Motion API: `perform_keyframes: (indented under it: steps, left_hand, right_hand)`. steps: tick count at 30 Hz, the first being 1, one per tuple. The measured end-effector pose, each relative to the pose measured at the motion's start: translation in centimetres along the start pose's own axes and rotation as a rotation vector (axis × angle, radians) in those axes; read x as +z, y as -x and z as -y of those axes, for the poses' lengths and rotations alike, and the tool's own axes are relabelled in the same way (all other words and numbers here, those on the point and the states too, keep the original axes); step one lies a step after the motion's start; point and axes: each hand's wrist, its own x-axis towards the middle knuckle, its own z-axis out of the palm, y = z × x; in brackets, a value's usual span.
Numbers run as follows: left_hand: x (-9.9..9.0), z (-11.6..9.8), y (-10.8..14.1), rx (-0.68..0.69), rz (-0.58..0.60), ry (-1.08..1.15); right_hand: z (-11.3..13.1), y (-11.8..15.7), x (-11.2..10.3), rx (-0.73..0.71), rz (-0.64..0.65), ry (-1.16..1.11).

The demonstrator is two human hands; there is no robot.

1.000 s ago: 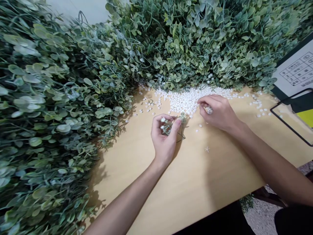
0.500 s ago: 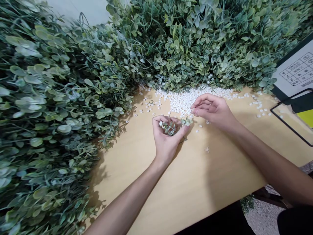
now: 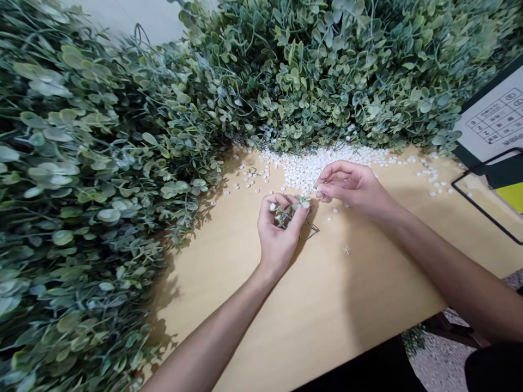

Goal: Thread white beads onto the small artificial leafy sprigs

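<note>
My left hand (image 3: 278, 234) is closed around an artificial leaf sprig (image 3: 281, 216), with thumb and forefinger pinching its tip. Small white pieces show among the leaves, and thin dark stems (image 3: 312, 231) stick out to the right of the thumb. Just right of the sprig, my right hand (image 3: 347, 182) is held in a pinch. Whatever lies between its fingertips is too small to make out. Beyond the fingers spreads a heap of small white bead-like pieces (image 3: 296, 174) on the wooden table (image 3: 261, 337).
Thick artificial greenery (image 3: 98, 190) covers the left side and the back (image 3: 322, 76). A small white star-shaped bit (image 3: 346, 250) lies on the table right of my left hand. At the right stand a printed box (image 3: 496, 117) and a black metal frame (image 3: 486, 213).
My right hand has moved slightly left and down, closer to the sprig. The sprig has turned in my left hand, and its stems now show more on the right.
</note>
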Motion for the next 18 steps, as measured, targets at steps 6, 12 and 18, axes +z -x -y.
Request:
perform_keyframes:
  steps: [6,12,18]
  left_hand:
    - [-0.32,-0.25,-0.02,-0.002,0.034,-0.202]
    - [-0.06,-0.42,0.00,-0.046,0.061,-0.154]
    - [0.31,-0.41,0.10,-0.186,0.052,0.081]
  right_hand:
    - [0.07,-0.03,-0.01,0.043,0.011,-0.037]
    - [-0.09,-0.03,-0.11,0.062,0.029,-0.040]
    - [-0.09,-0.03,-0.19,0.061,0.026,-0.044]
